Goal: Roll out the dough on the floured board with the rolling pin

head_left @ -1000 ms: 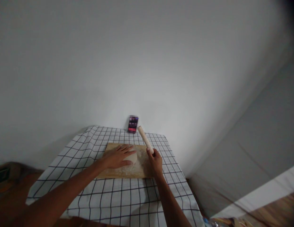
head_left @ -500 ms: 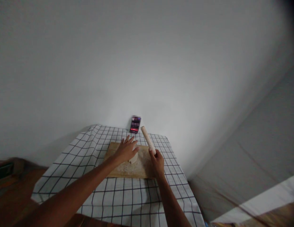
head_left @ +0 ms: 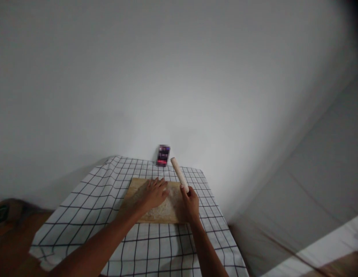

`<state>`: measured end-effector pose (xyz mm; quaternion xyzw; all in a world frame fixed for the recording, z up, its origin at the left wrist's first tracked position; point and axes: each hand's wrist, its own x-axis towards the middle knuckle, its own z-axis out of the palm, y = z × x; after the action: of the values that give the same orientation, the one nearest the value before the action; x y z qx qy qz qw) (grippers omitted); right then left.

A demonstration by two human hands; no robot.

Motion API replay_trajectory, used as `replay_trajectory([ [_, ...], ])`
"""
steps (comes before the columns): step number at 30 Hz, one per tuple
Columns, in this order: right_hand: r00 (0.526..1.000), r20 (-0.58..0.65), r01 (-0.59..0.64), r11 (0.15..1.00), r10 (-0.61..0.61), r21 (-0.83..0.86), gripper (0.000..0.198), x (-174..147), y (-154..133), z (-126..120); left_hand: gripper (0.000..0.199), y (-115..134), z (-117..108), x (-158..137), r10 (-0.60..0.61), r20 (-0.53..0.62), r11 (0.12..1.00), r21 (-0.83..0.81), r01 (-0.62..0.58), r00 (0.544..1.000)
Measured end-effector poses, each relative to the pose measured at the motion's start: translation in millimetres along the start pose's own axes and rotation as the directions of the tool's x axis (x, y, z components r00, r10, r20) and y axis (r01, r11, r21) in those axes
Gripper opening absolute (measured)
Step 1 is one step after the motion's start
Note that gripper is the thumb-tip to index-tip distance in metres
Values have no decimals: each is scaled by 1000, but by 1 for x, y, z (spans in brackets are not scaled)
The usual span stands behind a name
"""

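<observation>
My left hand [head_left: 156,193] lies palm down over the wooden board [head_left: 132,192], its fingers stretched out toward the far edge. Whatever is under the palm is hidden now. Pale flour [head_left: 164,211] is smeared over the board around it. At the board's right side, my right hand [head_left: 191,201] is wrapped round the near end of a light wooden rolling pin [head_left: 179,172]. The pin is raised and tilted, its free end pointing up and away to the left.
A black-and-white checked cloth [head_left: 150,246] covers the table under the board. A small dark and pink object [head_left: 163,156], blurred out, leans against the white wall [head_left: 179,77] at the table's far edge. A dark item [head_left: 1,213] stands low at the far left.
My left hand has come down flat on the board, covering the pale piece of dough that showed beneath it. The right hand still holds the rolling pin up. The view has shifted slightly.
</observation>
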<state>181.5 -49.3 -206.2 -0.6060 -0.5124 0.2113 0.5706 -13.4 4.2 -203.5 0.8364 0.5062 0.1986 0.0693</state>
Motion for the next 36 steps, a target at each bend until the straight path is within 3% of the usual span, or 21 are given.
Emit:
replay_trajectory([
  [5, 1000, -3, 9, 1000, -9, -18, 55, 0, 1, 0, 64, 4, 8, -9, -57, -36, 996, 68, 60, 998],
  [9, 1000, -4, 25, 999, -25, -32, 55, -1, 1, -1, 56, -6, -3, -11, 73, 20, 994, 82, -75, 997],
  [13, 1000, -3, 25, 999, -26, -39, 56, -1, 3, -1, 56, -23, -26, -12, 256, 167, 964, 29, -264, 952],
  [15, 1000, -1, 24, 999, -24, -49, 57, -1, 5, -1, 58, -30, -34, -12, 285, 204, 959, -50, -280, 937],
  [17, 1000, 7, 29, 997, -29, -65, 57, 0, 7, 0, 57, -37, -40, -11, 237, 166, 964, -165, -210, 957],
  [20, 998, 12, 57, 989, -55, -135, 58, 1, 8, 2, 55, -45, -53, -9, 50, 16, 936, -350, -41, 999],
  [24, 992, 62, 122, 932, -107, -343, 52, 0, 3, 7, 53, -44, -85, -6, -128, -232, 878, -478, 2, 964],
  [26, 982, 131, 180, 877, -135, -446, 45, -2, -4, 8, 51, -37, -98, -6, -115, -318, 890, -453, -44, 941],
  [29, 951, 263, 286, 775, -160, -564, 36, -8, -18, 7, 47, -27, -99, -5, 19, -325, 942, -311, -125, 945],
  [32, 909, 390, 385, 656, -147, -649, 35, -15, -34, 4, 43, -26, -79, -6, 126, -220, 980, -126, -156, 967],
  [36, 866, 491, 454, 555, -91, -697, 48, -14, -48, 3, 39, -36, -45, -6, 111, -161, 994, 37, -107, 981],
])
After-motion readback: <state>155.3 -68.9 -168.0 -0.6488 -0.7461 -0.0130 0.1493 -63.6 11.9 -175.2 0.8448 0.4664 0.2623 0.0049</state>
